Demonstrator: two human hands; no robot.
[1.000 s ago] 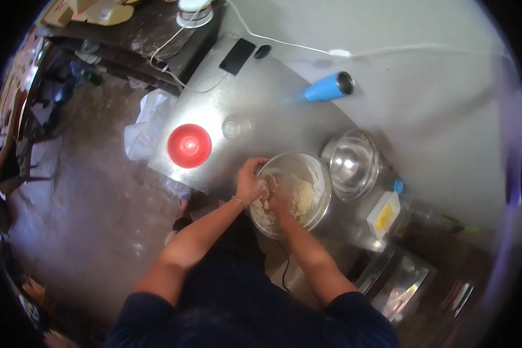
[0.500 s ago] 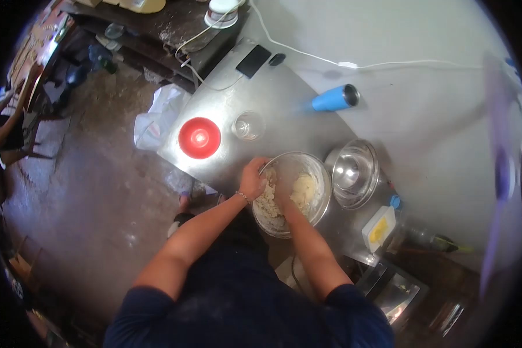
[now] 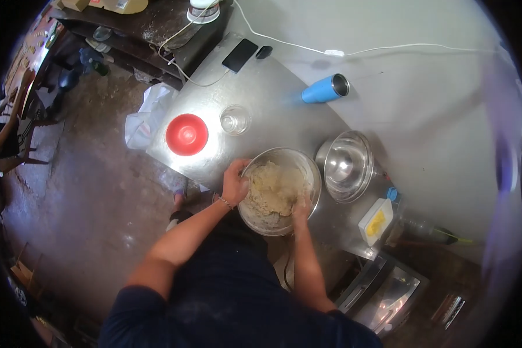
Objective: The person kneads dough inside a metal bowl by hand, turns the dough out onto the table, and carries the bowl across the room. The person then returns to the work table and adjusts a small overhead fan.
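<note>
A metal mixing bowl (image 3: 316, 199) stands at the near edge of the steel table with rough, pale dough (image 3: 272, 188) spread over its inside. My left hand (image 3: 236, 185) grips the bowl's left rim, thumb and fingers closed around it. Down inside the bowl, at its lower right, my right hand (image 3: 301, 209) touches the dough. Its fingers are smeared by motion and partly lost against the dough. A bracelet (image 3: 225, 202) circles my left wrist.
Clear nested bowls (image 3: 348, 168) sit right of the mixing bowl, near a white tub (image 3: 376, 222) with yellow contents. Farther back are a red bowl (image 3: 187, 134), a glass (image 3: 235, 120), a blue tumbler (image 3: 325, 89) and a phone (image 3: 240, 55). A corded white device (image 3: 203, 10) stands on the dark shelf.
My right hand has moved from the middle of the bowl to its lower right side, uncovering more dough. My left hand stays at the left rim. The whole view has shifted slightly.
</note>
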